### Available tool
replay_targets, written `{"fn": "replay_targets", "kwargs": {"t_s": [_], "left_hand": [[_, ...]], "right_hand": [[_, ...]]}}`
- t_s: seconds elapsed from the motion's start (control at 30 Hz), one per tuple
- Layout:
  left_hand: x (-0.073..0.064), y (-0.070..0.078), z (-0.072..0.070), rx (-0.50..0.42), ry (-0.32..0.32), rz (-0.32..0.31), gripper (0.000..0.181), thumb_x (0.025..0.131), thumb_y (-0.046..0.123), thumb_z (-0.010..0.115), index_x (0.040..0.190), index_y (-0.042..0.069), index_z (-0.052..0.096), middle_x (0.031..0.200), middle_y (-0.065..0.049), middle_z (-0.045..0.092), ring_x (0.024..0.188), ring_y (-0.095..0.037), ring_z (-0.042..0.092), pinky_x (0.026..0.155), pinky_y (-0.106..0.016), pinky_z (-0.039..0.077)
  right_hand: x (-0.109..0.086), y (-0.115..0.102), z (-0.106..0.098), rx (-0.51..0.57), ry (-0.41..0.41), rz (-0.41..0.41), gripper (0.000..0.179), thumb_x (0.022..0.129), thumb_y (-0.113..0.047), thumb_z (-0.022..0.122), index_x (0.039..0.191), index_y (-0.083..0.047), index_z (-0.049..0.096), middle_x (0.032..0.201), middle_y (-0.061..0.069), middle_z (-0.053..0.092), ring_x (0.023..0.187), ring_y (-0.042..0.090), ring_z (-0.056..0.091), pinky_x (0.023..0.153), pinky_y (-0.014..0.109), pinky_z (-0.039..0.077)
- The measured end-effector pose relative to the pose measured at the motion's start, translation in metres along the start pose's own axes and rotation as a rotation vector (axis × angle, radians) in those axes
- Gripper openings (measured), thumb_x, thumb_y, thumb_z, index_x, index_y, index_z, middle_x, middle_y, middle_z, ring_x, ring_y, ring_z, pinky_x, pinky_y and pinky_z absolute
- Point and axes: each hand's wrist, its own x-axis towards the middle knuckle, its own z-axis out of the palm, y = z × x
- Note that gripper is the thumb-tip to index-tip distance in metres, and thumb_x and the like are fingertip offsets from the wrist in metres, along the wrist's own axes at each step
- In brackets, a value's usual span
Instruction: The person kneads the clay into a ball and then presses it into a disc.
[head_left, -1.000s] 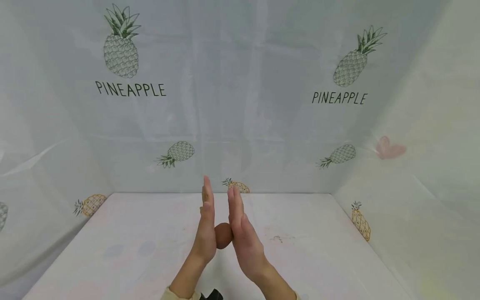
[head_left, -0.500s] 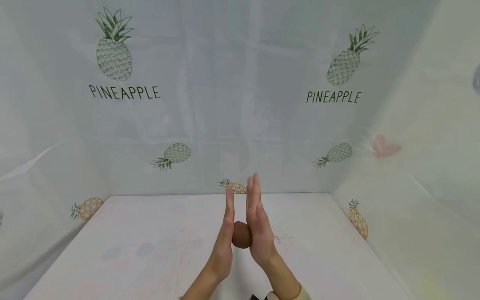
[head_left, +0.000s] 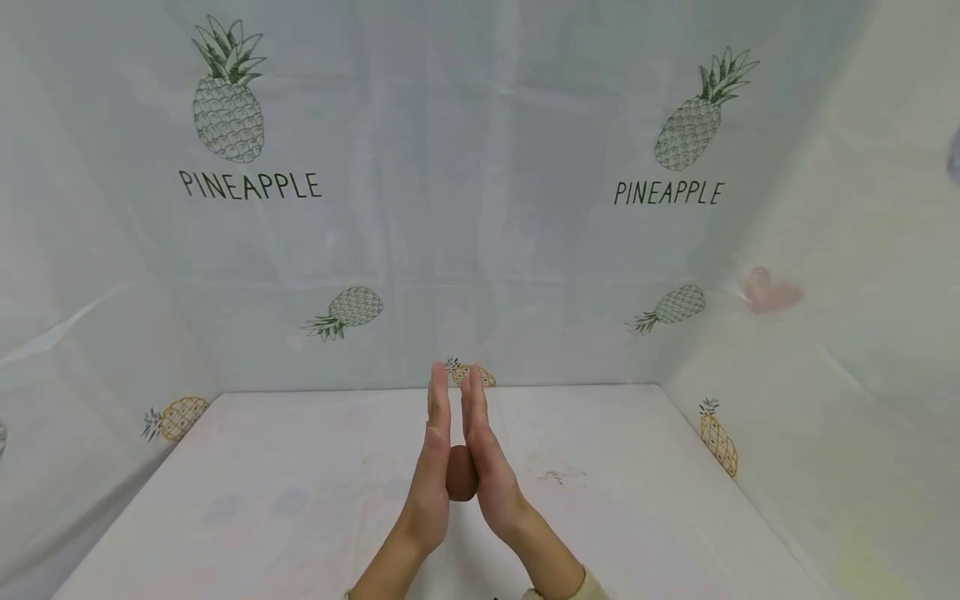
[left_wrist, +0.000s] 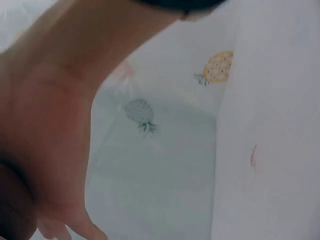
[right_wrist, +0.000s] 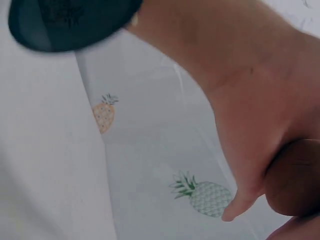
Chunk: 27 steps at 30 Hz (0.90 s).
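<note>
A brown ball, like a lump of clay or dough (head_left: 462,473), sits between two facing palms in the head view. The left hand (head_left: 432,475) is upright on its left side, fingers straight and pointing away. On the other side the right hand (head_left: 491,475) presses its palm to the ball, its fingers straight too. Part of the ball's right side is hidden by the right hand. In the right wrist view the ball (right_wrist: 294,177) shows smooth with faint creases against the palm. The left wrist view catches only its dark edge (left_wrist: 15,202) at the lower left.
Below the hands lies a white tabletop (head_left: 300,450) with faint coloured patches and a small reddish mark (head_left: 553,477) to the right. A pale sheet printed with pineapples (head_left: 450,208) hangs behind it and along both sides.
Both hands, with the brown ball between them, shifted right and then partway back left. The palms slid against each other: the right hand reached farther forward half a second ago, and now the fingertips are nearly level.
</note>
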Motion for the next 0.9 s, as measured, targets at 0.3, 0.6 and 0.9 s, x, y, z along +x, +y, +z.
{"fn": "replay_targets", "kwargs": {"t_s": [0.3,0.6,0.9], "left_hand": [[0.005,-0.01,-0.008,0.026,0.064,-0.058,0.06,0.107,0.063,0.0,0.165,0.053,-0.009,0.174,0.018,-0.018,0.083,-0.028,0.056,0.093,-0.042,0.046],[0.002,-0.02,0.01,0.046,-0.01,0.014,0.057,0.113,0.04,0.003,0.169,0.042,-0.007,0.176,0.016,-0.014,0.162,-0.015,-0.02,0.121,-0.067,-0.024],[-0.006,-0.008,0.016,0.102,-0.048,0.108,0.059,0.113,0.038,0.005,0.171,0.035,-0.007,0.178,0.014,-0.011,0.162,-0.011,-0.018,0.121,-0.071,-0.018]], "right_hand": [[-0.006,-0.017,0.013,0.006,0.005,-0.045,0.058,0.113,-0.038,0.004,0.169,-0.042,-0.012,0.176,-0.02,-0.015,0.162,0.006,-0.016,0.123,0.063,-0.018],[-0.006,-0.02,-0.003,-0.032,0.08,-0.151,0.06,0.112,-0.033,0.003,0.17,-0.036,-0.013,0.177,-0.016,-0.016,0.163,0.011,-0.015,0.12,0.068,-0.021],[0.002,-0.007,-0.013,-0.024,0.097,-0.067,0.06,0.113,-0.04,0.005,0.17,-0.034,-0.014,0.175,-0.017,-0.018,0.162,0.015,-0.02,0.122,0.068,-0.019]]}}
